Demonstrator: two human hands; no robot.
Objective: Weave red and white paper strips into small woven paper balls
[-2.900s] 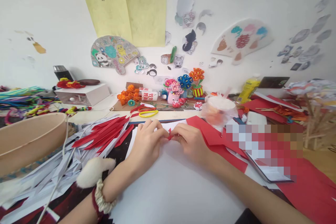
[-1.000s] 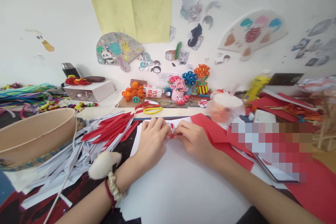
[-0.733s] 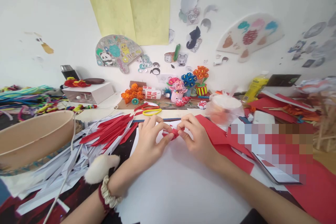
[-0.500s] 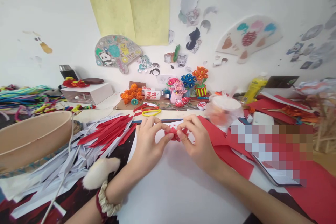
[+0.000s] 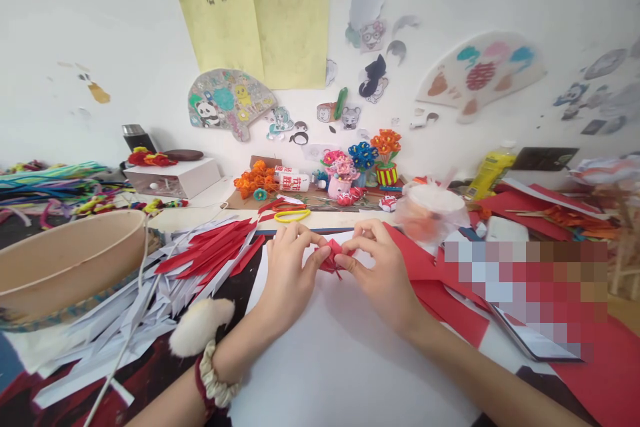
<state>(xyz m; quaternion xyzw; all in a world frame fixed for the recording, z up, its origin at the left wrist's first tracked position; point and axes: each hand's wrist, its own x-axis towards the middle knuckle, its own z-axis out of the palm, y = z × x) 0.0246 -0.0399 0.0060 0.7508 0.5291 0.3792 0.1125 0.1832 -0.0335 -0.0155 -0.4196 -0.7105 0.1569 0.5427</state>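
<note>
The left hand (image 5: pixel 289 275) and right hand (image 5: pixel 387 278) each pinch a small folded red paper piece (image 5: pixel 331 257) in their fingers (image 5: pixel 295 235), just above the white sheet (image 5: pixel 345 353), where pulling too hard apart would probably tear its thin creases.

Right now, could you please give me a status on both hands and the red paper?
Left hand and right hand both pinching the small folded red paper above the white sheet. Red strips lie left, apart. No obstruction at the hands.
</note>
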